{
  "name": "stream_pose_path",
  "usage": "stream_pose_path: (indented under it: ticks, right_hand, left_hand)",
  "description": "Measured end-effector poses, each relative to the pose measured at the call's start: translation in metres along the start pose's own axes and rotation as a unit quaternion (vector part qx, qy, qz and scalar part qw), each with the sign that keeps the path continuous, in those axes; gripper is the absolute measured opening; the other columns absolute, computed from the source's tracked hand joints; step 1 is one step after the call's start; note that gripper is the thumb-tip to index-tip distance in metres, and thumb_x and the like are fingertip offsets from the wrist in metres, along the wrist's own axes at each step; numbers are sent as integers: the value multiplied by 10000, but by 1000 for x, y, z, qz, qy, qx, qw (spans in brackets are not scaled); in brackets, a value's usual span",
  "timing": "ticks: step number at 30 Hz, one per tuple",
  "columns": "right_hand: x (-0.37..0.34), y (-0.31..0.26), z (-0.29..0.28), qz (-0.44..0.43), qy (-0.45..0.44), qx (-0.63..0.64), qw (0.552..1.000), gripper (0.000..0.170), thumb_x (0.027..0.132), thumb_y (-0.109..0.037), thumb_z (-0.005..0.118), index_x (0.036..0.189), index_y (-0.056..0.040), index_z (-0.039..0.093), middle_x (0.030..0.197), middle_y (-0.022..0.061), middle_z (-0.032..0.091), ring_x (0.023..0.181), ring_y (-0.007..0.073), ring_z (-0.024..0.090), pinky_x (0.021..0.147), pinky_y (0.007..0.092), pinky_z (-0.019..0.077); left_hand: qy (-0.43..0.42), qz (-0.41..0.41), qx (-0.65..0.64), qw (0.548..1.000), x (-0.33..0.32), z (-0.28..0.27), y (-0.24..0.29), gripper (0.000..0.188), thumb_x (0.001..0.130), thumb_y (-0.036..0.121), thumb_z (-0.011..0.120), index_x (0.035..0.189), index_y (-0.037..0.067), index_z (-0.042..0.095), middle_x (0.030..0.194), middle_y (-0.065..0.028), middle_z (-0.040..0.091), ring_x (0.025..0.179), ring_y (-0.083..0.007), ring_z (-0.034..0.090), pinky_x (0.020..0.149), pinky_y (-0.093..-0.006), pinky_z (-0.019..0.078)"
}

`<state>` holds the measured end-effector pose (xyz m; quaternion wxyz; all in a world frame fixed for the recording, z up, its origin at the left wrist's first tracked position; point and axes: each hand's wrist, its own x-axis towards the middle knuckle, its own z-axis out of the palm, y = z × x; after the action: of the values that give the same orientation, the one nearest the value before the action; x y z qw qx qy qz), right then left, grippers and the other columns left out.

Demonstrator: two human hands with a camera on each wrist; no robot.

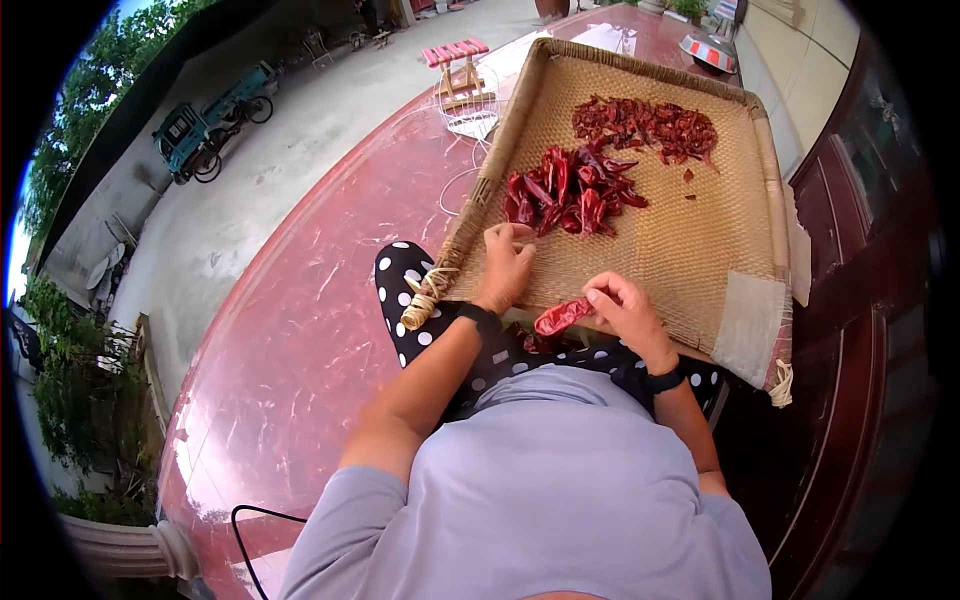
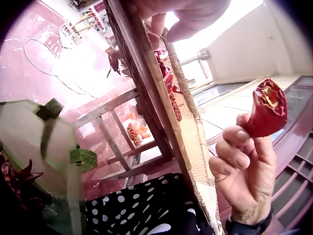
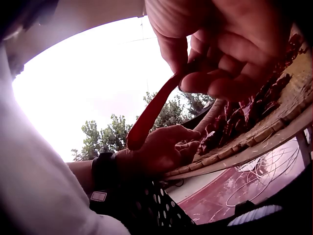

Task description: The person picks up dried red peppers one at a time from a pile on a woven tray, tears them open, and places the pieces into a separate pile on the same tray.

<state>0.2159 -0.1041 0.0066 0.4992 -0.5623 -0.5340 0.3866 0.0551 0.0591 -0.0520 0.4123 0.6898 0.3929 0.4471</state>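
My right hand (image 1: 628, 312) pinches a dried red chili pepper (image 1: 563, 316) between thumb and fingers, just off the near edge of a woven tray (image 1: 690, 250). In the left wrist view, the pepper's top is broken open, showing yellowish insides. My left hand (image 1: 508, 265) hovers at the tray's near left edge, fingers loosely bent with nothing seen in them. Close beyond it on the tray lies a heap of whole dried chilies (image 1: 570, 190). Farther back are small chili pieces (image 1: 650, 130). More dried chilies (image 2: 22, 181) sit in a green-edged bag (image 2: 24, 122) by my lap.
A wooden frame (image 2: 102, 132) stands under the tray. On the reddish floor (image 1: 300, 330), a wire basket (image 1: 470, 115) and a striped stool (image 1: 455, 52) are beyond the tray's left side. Dark red doors (image 1: 840, 250) are at the right; a blue three-wheeler (image 1: 205, 125) stands far left.
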Motion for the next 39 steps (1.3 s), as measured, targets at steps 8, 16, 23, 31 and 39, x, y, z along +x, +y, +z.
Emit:
stream_pose_path:
  ticks: [8, 16, 23, 31, 39]
  right_hand:
    - [-4, -12, 20, -100, -124, -240, 958, 173, 877, -189, 657, 954, -36, 641, 879, 125, 650, 825, 285, 634, 743, 364, 500]
    - [-4, -5, 21, -70, -119, -219, 966, 157, 839, -151, 682, 935, -29, 665, 877, 125, 655, 814, 287, 636, 728, 361, 503]
    - [-8, -6, 21, -123, -141, -255, 949, 153, 781, -83, 705, 932, -62, 698, 888, 104, 659, 800, 274, 641, 724, 342, 515]
    - [-7, -6, 21, -126, -88, -231, 961, 140, 783, -58, 706, 922, -56, 694, 895, 96, 645, 777, 243, 642, 698, 323, 521]
    - [-5, -1, 22, -142, -77, -241, 957, 161, 821, -50, 675, 981, -35, 663, 910, 104, 635, 739, 216, 627, 672, 311, 511]
  left_hand:
    - [-61, -2, 127, 990, 15, 9, -2, 652, 791, 65, 620, 1416, 188, 483, 1537, -340, 106, 1350, -520, 340, 1132, -435, 348]
    - [-79, -24, 156, 984, 16, 12, 4, 567, 804, 101, 645, 1346, 168, 489, 1435, -308, 247, 1148, -500, 521, 1023, -463, 454]
    - [-79, -22, 211, 974, 9, 10, 23, 310, 823, 138, 667, 1111, 135, 553, 1248, -251, 401, 986, -464, 583, 878, -496, 503]
    - [-9, 27, 120, 992, 9, 15, 0, 232, 810, 76, 616, 998, 45, 483, 1043, -227, 477, 899, -447, 560, 790, -520, 458]
    - [19, 31, 58, 998, 9, 14, 6, 464, 791, 107, 640, 1221, 39, 479, 1113, -186, 539, 965, -345, 583, 837, -434, 475]
